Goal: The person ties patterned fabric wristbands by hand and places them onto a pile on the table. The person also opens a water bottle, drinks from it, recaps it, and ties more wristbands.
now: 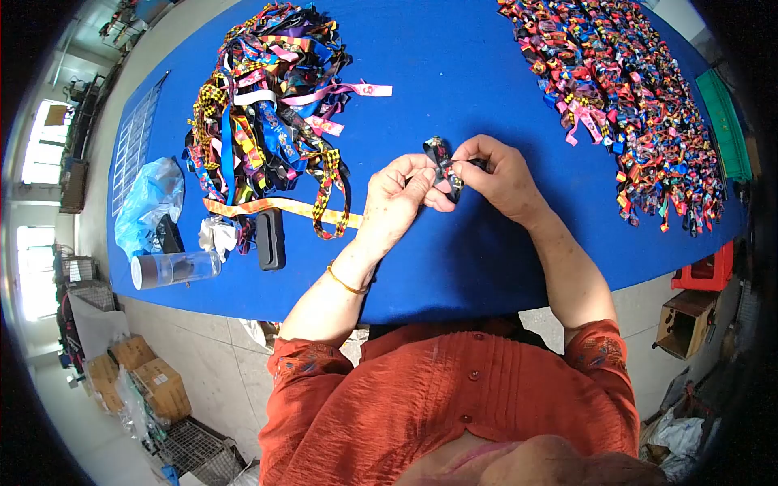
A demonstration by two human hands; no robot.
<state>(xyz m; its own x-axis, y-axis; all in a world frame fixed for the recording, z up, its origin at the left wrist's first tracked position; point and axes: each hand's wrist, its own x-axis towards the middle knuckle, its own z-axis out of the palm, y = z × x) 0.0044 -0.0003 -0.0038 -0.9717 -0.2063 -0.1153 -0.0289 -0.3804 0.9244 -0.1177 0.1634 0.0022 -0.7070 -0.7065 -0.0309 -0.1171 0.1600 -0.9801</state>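
A dark patterned ribbon (438,154), looped on itself, is held up between both hands above the blue table. My left hand (397,194) pinches its left and lower side, thumb against fingers. On the other side, the thumb and fingertips of my right hand (501,176) are closed on the ribbon too. A short dark end shows beside the right fingers; how the loop is folded inside the grip is hidden. To the left lies a heap of loose printed ribbons (275,113), with an orange strip (284,207) reaching toward my left wrist.
Rows of knotted ribbon pieces (624,105) cover the table's right side. At left are a blue plastic bag (151,202), a clear bottle (178,269), a black case (271,240) and crumpled white tissue (217,235). Cardboard boxes (158,385) and a red crate (703,269) stand on the floor.
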